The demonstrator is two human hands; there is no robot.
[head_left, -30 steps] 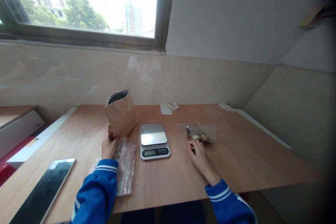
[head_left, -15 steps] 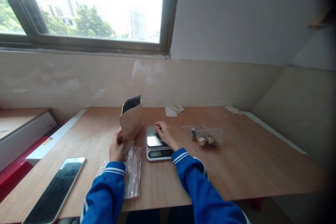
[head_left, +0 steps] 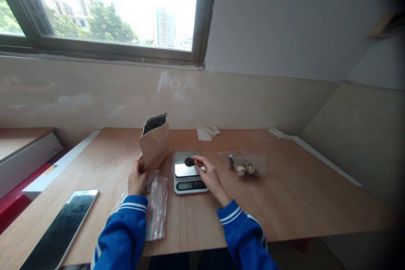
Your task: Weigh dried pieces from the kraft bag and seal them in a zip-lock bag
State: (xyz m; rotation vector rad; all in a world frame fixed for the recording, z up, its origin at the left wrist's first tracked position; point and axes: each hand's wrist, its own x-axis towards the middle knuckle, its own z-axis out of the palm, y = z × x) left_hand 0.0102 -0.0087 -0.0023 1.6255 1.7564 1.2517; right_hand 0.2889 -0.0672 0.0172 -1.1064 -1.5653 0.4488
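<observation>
On scale (head_left: 187, 164), small dark nut (head_left: 189, 161) sits, right hand (head_left: 209, 176) fingertips pinching it. Looks light, hard, rolls easily; pinch sides. Left hand (head_left: 136, 177) clasps base of upright, crushable paper bag (head_left: 154, 143).

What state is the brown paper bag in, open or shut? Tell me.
Open. The brown paper bag stands upright on the table, its top gaping to show a dark lining, while the left hand steadies its base.
</observation>
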